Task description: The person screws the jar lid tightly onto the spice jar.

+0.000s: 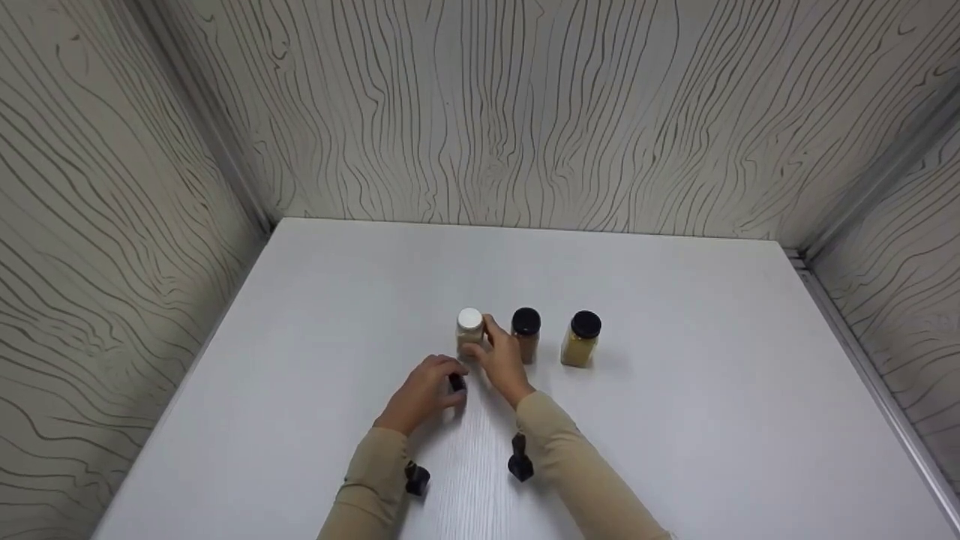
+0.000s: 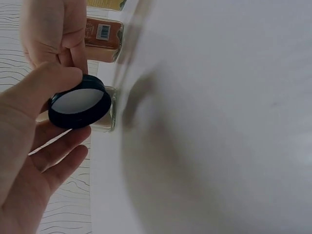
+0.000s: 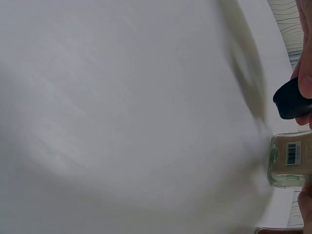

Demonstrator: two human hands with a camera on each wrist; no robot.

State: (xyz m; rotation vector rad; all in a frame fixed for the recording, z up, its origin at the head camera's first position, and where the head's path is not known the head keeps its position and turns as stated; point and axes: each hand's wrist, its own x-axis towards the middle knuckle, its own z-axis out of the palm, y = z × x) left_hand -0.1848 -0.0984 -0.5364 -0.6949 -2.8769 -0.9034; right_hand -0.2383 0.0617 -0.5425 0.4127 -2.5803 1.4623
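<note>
My left hand point(image 1: 421, 391) pinches a round black lid point(image 2: 78, 119) between thumb and fingers, its pale inner side facing the left wrist camera. Just beyond it, a squarish glass spice jar point(image 3: 288, 160) with beige contents and a barcode stands upright on the table. The jar's round top looks white in the head view and bears no black lid. My right hand point(image 1: 504, 364) grips this jar from its right side, thumb in front. In the right wrist view only a small part of that hand shows at the edge. The lid is apart from the jar.
Right of the held jar stand two black-lidded jars, one with reddish-brown contents point(image 1: 528, 346) and one with yellow contents point(image 1: 577, 351). The brown one is close behind my right hand. They share a white table point(image 1: 675, 450), bordered by wood-patterned walls point(image 1: 480, 112).
</note>
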